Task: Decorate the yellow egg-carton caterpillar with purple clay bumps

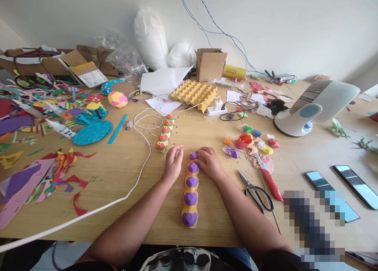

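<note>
Scissors (256, 191), white fan (315, 106), egg tray (193, 93) (yellow), paper scraps (38, 172).

The right hand (210, 162) lies over the far end of the egg-carton strip (191, 192), covering the right side of its farthest purple cap (193, 156). Whether the fingers (203, 152) pinch the strip or only rest on it cannot be told. Right of the strip's near end, a pixelated block (314, 223) blots out whatever lies there and covers the near end of a phone (317, 179). Far left of the strip, the white cable (144, 168) and the foam sheets (17, 188) are cut off by the picture's left edge. Beyond the strip to the left, the print on the box label (93, 78) is too small to read.
</note>
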A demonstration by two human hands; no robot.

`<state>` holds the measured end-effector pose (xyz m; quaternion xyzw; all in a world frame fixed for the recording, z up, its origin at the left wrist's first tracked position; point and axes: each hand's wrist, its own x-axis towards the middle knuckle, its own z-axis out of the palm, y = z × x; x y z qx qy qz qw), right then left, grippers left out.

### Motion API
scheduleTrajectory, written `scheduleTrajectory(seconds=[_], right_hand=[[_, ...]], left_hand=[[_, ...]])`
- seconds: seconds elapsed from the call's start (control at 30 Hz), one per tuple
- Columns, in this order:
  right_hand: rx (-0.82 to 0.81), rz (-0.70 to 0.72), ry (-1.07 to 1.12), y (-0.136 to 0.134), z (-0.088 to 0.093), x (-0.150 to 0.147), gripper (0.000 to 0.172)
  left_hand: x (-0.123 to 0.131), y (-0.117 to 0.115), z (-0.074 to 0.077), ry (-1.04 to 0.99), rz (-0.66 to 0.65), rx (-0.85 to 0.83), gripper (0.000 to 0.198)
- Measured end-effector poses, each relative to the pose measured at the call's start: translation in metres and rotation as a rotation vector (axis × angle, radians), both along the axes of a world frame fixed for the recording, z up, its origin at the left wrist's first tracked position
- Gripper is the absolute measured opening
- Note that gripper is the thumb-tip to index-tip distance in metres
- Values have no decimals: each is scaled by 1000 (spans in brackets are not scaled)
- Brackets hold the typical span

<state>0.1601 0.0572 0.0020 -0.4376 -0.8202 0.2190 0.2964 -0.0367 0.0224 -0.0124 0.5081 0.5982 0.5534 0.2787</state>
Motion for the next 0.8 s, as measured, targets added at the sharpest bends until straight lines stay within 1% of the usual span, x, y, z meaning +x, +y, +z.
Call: scheduleTrajectory(seconds=[0.1, 0.2, 0.3, 0.4, 0.47, 0.5, 0.57, 0.6, 0.63, 0.7, 0.77, 0.8], right_hand=[[21, -28, 45, -1, 1, 0, 32], [95, -165, 106, -4, 3, -2, 29], [180, -287, 93, -7, 12, -3, 29], [207, -349, -65, -10, 30, 3, 33], [168, -400, -251, -9, 42, 14, 32], [126, -450, -337, -8, 46, 21, 31], [54, -552, -458, -2, 49, 39, 33], [46, -593, -483, 2, 48, 48, 30], [48, -617, -484, 6, 46, 57, 23], [49, -583, -436, 12, 42, 70, 11], [72, -524, -329, 12, 42, 75, 15], [100, -509, -239, 9, 44, 73, 18]], left_hand=[[1, 0, 0, 47, 4, -2, 32], [0, 1, 0, 100, 9, 38, 26], [0, 2, -2, 167, 17, 102, 18], [1, 3, -4, 236, 19, 146, 13], [2, 3, -6, 245, 20, 139, 13], [2, 2, -7, 244, 26, 131, 15], [3, 2, -8, 239, 38, 121, 20], [4, 2, -8, 239, 39, 123, 21], [4, 1, -7, 240, 36, 130, 23], [6, 0, -5, 252, 25, 156, 25], [8, -2, 0, 278, 12, 188, 24], [8, -3, 3, 294, 10, 205, 22]])
